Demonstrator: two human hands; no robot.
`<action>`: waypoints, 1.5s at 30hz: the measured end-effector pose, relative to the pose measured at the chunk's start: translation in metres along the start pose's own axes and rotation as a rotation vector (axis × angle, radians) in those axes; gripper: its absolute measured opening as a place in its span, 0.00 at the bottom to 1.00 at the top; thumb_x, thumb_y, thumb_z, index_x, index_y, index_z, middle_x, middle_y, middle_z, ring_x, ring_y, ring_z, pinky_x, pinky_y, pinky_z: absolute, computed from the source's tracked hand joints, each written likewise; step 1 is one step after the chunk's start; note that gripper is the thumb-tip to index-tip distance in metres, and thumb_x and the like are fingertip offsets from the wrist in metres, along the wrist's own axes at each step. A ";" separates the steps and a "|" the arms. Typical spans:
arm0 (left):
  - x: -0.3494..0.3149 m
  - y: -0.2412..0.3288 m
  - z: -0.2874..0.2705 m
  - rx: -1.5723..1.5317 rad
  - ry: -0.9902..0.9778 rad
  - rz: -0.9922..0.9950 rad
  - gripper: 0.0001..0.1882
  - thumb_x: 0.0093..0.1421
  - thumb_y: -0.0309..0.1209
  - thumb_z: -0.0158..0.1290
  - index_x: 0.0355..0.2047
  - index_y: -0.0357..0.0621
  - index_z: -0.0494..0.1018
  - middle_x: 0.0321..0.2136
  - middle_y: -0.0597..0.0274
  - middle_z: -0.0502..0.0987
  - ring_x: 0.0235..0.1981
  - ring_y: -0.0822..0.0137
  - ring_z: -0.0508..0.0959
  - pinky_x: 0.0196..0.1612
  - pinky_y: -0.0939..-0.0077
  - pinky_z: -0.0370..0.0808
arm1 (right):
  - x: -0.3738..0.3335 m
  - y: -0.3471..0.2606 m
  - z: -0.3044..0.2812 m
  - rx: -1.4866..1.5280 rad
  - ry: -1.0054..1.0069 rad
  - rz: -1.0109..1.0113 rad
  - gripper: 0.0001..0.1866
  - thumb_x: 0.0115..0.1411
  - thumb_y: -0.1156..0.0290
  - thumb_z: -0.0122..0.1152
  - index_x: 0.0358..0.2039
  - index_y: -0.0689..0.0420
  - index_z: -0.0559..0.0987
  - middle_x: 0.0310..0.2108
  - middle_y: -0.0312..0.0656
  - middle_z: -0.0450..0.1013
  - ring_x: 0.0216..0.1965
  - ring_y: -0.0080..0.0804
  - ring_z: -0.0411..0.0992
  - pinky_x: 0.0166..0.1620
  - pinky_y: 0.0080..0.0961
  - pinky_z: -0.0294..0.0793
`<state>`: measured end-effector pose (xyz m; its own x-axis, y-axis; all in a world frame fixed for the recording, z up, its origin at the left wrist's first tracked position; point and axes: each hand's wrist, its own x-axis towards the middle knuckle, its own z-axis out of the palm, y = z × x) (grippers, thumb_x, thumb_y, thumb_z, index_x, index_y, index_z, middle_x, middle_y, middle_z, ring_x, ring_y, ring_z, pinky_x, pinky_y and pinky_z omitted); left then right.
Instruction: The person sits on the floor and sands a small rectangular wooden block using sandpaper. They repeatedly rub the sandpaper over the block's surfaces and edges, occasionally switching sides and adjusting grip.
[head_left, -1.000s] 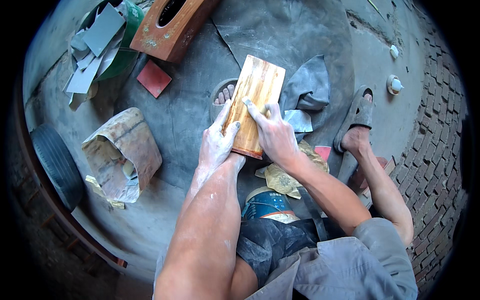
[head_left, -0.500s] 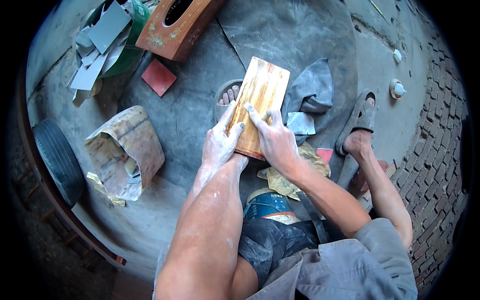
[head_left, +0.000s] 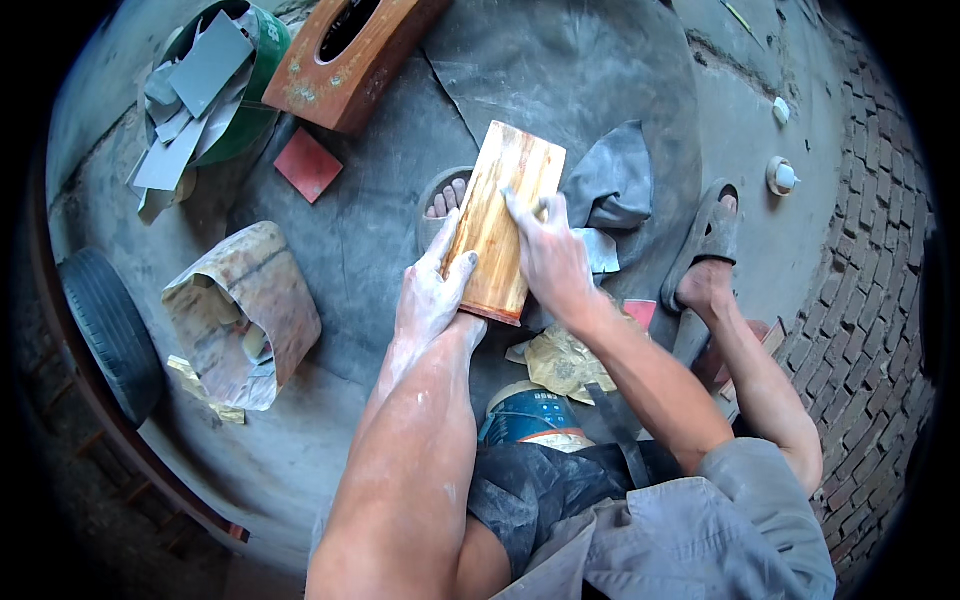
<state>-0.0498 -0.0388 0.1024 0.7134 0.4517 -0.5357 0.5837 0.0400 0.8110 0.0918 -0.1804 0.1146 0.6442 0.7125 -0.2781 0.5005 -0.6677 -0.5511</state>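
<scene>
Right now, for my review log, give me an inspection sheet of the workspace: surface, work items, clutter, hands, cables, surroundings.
Surface: dark creased sheet spread on the ground.
Work items: wooden block, streaked broad face up, reddish near end.
Clutter: red square pad, grey cloth, crumpled yellowish sheet, blue-and-white bucket, stained open container with scraps inside, green tub of grey sheets.
Hands: left hand grips the block's left side; right hand has a finger on its upper face, its full grip unclear.
Cables: nothing seen.
Surroundings: tyre at far left, brick paving at far right.
</scene>
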 end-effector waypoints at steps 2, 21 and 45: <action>0.003 0.002 0.001 -0.014 0.003 0.016 0.32 0.68 0.33 0.57 0.72 0.45 0.65 0.59 0.39 0.78 0.62 0.51 0.79 0.63 0.63 0.74 | 0.018 0.007 0.005 -0.051 0.046 -0.008 0.30 0.65 0.80 0.51 0.69 0.54 0.72 0.45 0.57 0.67 0.29 0.57 0.80 0.36 0.45 0.84; 0.004 0.007 0.005 -0.006 0.014 -0.027 0.32 0.70 0.34 0.57 0.73 0.46 0.65 0.59 0.42 0.79 0.62 0.54 0.79 0.63 0.65 0.73 | 0.014 0.022 0.000 -0.023 0.052 -0.013 0.30 0.63 0.80 0.53 0.67 0.52 0.75 0.44 0.54 0.68 0.28 0.55 0.80 0.34 0.45 0.85; 0.001 -0.003 0.000 -0.022 0.015 -0.021 0.32 0.69 0.34 0.57 0.73 0.47 0.65 0.60 0.40 0.78 0.62 0.53 0.79 0.63 0.64 0.73 | 0.030 0.022 0.004 0.004 0.042 0.029 0.24 0.67 0.76 0.53 0.63 0.53 0.78 0.47 0.59 0.70 0.32 0.58 0.81 0.38 0.47 0.84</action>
<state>-0.0510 -0.0384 0.1000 0.6950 0.4638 -0.5494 0.5898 0.0694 0.8046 0.1198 -0.1727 0.0908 0.6822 0.6832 -0.2603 0.4791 -0.6867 -0.5467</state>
